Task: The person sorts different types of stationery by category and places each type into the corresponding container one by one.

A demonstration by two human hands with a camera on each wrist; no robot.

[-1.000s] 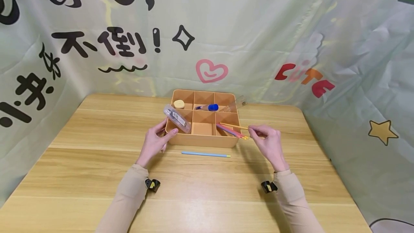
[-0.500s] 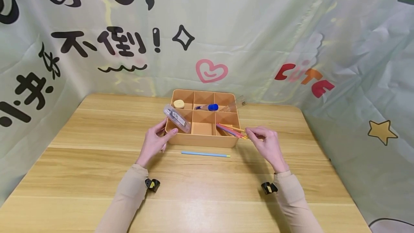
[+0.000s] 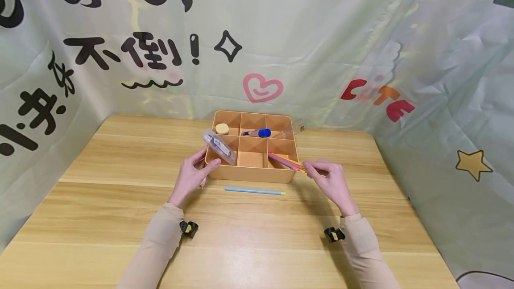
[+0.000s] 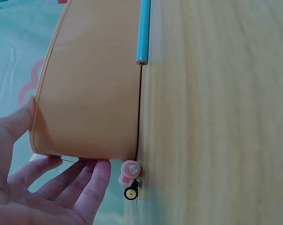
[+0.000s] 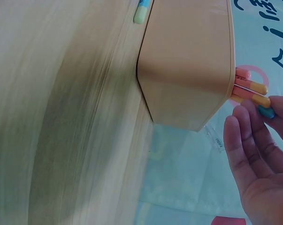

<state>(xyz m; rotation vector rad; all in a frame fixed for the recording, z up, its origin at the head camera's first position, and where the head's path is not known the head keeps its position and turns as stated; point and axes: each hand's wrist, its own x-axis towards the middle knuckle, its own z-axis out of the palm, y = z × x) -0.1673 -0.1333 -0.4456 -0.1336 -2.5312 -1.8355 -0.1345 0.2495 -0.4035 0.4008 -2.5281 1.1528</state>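
A tan six-compartment organizer box (image 3: 250,174) stands on the table. My left hand (image 3: 193,175) grips its front left corner, thumb at the front rim and fingers against the left side. At the front right compartment, my right hand (image 3: 330,183) pinches the end of a pencil beside several other pencils (image 3: 284,161) that lean out over the box's right front corner. The pinched pencil shows a teal end (image 5: 266,111) between thumb and fingers in the right wrist view; the rest is mostly hidden. A blue pencil (image 3: 254,191) lies on the table in front of the box.
A clear plastic case (image 3: 220,146) leans in the front left compartment. Behind are a round cream item (image 3: 222,129), a blue-capped tube (image 3: 257,133) and a clear ruler (image 3: 291,129). A small pink-and-black object (image 4: 129,176) is near the left fingers. A printed cloth (image 3: 321,35) hangs behind.
My right hand has moved a little left and slid the pinched pencil further into the front right compartment. The left hand keeps its hold on the box.
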